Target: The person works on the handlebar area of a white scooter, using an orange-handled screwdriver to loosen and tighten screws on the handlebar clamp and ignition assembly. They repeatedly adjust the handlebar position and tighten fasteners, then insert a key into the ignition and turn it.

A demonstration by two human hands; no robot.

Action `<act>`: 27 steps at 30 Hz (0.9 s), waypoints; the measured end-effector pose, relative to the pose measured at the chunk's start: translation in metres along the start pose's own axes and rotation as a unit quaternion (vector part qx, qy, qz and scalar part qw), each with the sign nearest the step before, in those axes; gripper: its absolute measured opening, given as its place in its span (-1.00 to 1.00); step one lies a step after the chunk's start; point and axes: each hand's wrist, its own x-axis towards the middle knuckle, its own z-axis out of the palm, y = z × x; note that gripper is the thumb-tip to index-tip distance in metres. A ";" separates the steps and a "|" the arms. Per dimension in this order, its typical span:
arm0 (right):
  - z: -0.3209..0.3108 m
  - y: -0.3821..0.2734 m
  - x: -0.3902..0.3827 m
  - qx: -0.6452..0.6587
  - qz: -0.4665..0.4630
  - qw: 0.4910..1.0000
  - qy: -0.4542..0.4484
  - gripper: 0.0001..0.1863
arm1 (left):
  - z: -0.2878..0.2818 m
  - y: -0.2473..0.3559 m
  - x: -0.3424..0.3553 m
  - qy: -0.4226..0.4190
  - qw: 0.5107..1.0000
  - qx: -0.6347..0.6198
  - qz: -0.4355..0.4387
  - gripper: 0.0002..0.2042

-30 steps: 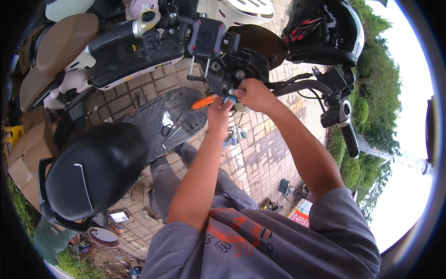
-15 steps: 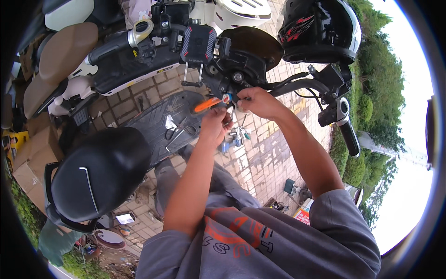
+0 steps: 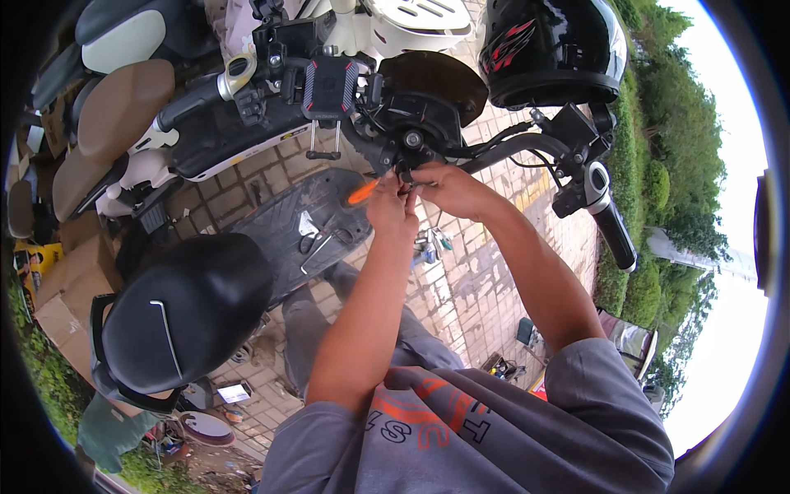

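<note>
At the steering column of an electric scooter, just below its handlebar (image 3: 527, 150), both my hands work close together. My left hand (image 3: 392, 206) is closed in a pinch; what its fingers hold is too small and hidden to name. My right hand (image 3: 451, 188) meets it from the right, thumb and fingers closed around a small dark part by the column. Beside my left fingers an orange elongated piece (image 3: 362, 193) sticks out to the left. Above the hands is a black phone holder (image 3: 331, 89). Scissors (image 3: 329, 239) lie on the dark footboard (image 3: 271, 216).
A bent hex key (image 3: 167, 337) lies on the black seat (image 3: 185, 309). A black helmet (image 3: 551, 53) hangs at the far right of the handlebar. Several tools (image 3: 431, 245) lie on the paving. Other scooters and a cardboard box (image 3: 78, 284) stand at left.
My hands have drawn together at the column, the left moving up and right. The orange piece and a blue-and-white bit near it are now more covered. The view has shifted slightly.
</note>
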 end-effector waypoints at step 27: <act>0.040 -0.002 -0.018 -0.138 0.020 0.983 0.115 -0.48 | 0.015 0.003 -0.016 -0.080 0.993 0.085 -0.023 -0.76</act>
